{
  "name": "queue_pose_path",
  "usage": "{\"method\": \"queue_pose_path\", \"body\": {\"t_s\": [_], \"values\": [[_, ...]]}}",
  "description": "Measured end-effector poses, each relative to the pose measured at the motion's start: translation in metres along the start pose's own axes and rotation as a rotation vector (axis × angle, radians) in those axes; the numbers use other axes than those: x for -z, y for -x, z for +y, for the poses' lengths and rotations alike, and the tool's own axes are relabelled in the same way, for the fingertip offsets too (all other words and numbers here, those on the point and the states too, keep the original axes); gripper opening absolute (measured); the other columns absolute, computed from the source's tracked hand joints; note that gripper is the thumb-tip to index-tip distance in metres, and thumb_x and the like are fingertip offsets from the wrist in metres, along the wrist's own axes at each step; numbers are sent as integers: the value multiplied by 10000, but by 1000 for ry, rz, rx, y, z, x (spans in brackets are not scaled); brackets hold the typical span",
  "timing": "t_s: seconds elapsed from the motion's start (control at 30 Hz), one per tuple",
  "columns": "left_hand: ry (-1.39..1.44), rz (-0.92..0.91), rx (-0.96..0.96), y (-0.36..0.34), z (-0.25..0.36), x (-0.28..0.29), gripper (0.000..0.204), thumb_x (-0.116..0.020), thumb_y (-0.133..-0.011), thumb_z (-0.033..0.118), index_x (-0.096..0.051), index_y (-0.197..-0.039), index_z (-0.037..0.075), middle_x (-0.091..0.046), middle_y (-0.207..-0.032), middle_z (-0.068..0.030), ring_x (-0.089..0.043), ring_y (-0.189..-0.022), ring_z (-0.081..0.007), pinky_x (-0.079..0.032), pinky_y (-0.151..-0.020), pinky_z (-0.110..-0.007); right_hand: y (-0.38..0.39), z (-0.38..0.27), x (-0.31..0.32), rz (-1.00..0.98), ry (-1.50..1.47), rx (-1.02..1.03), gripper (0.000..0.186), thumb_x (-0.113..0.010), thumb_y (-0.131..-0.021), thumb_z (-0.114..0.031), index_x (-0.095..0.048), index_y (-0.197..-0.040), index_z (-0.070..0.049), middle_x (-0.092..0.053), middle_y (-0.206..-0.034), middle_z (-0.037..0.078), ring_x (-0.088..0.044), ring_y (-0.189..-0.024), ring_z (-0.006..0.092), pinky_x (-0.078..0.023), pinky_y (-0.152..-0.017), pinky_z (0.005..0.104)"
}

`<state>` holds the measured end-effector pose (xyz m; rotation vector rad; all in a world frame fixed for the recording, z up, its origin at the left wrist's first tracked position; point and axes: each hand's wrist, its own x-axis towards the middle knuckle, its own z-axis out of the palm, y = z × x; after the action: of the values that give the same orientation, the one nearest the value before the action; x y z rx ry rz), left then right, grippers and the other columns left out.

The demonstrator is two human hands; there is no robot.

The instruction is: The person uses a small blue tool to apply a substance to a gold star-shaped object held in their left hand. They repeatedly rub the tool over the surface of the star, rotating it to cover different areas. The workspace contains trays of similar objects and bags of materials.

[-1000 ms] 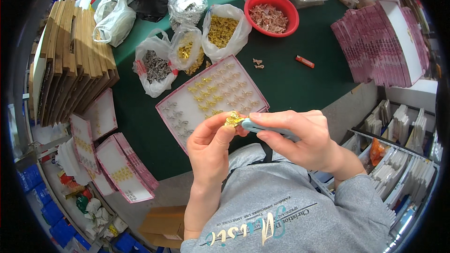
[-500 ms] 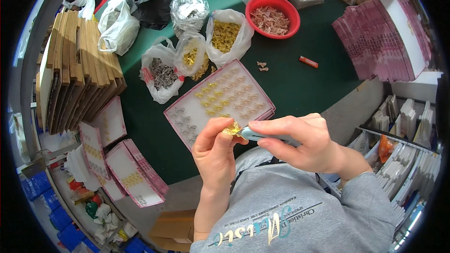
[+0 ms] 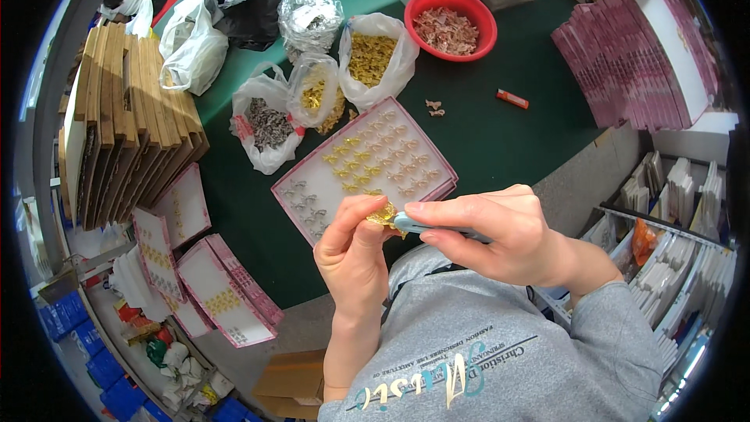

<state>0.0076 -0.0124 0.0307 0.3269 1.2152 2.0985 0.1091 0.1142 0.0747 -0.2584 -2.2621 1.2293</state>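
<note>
My left hand [image 3: 353,254] pinches a shiny gold piece [image 3: 383,217], crumpled like foil, between thumb and fingertips. My right hand [image 3: 512,230] is closed around a slim light-blue tool [image 3: 412,224], whose tip touches or nearly touches the gold piece; fingers hide most of the tool, so its kind does not show. Just beyond both hands lies a white board with a pink border [image 3: 308,168]. Rows of small bow-shaped pieces sit on it: silver ones [image 3: 303,199] at the left, gold ones [image 3: 355,164] in the middle, rose-gold ones [image 3: 405,158] at the right.
Beyond the board stand open plastic bags of silver bits [image 3: 269,126] and gold bits [image 3: 370,59], plus a red bowl [image 3: 491,27] of pinkish pieces. A red stick-like item [image 3: 512,99] lies farther right. Stacked pink boards [image 3: 609,62] are at right, brown boards [image 3: 129,121] at left.
The gold piece has turned slightly between my left fingers, and the tool has shifted a little left with my right hand. The whole view has moved slightly.
</note>
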Motion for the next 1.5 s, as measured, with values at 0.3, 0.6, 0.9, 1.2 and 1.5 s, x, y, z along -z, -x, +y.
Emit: {"method": "queue_pose_path", "body": {"t_s": [0.3, 0.6, 0.9, 1.2, 1.5], "values": [[6, -7, 7, 0, 0, 1, 163, -564, -856, 62, -603, -982, -34, -537, -970, -87, -554, -830, -127, -519, -697, -240, 0, -1, 0, -2, -1, -8, 215, -665, -726, -35, -626, -932, 12, -663, -813, 118, -660, -655, 192, -533, -562, 262], [-35, 1, -21, 0, -1, 1, 149, -562, -853, 48, -605, -972, -30, -538, -963, -88, -560, -812, -125, -520, -684, -231, -1, -5, 2, -32, 24, -19, 234, -666, -723, -30, -622, -949, 10, -662, -811, 112, -658, -657, 193, -535, -567, 264], [-23, -19, -38, 1, -1, 3, 185, -583, -846, 71, -586, -1010, -14, -593, -997, -93, -581, -887, -166, -487, -775, -275, 0, -5, 4, -23, 39, -16, 234, -663, -727, -33, -622, -955, 6, -661, -809, 105, -656, -655, 194, -536, -570, 267], [-49, 13, -46, 0, -1, 0, 140, -569, -844, 36, -607, -959, -33, -538, -965, -94, -569, -815, -127, -535, -697, -238, 0, -5, 5, -52, 42, -25, 244, -662, -728, -33, -618, -965, 5, -660, -810, 106, -655, -653, 193, -534, -569, 267], [-36, 6, -61, 0, 0, -2, 139, -572, -841, 33, -607, -959, -32, -539, -962, -92, -571, -821, -125, -534, -703, -235, 0, -6, 6, -49, 49, -16, 257, -666, -724, -31, -614, -973, 4, -660, -803, 103, -654, -649, 190, -533, -567, 265]]}}
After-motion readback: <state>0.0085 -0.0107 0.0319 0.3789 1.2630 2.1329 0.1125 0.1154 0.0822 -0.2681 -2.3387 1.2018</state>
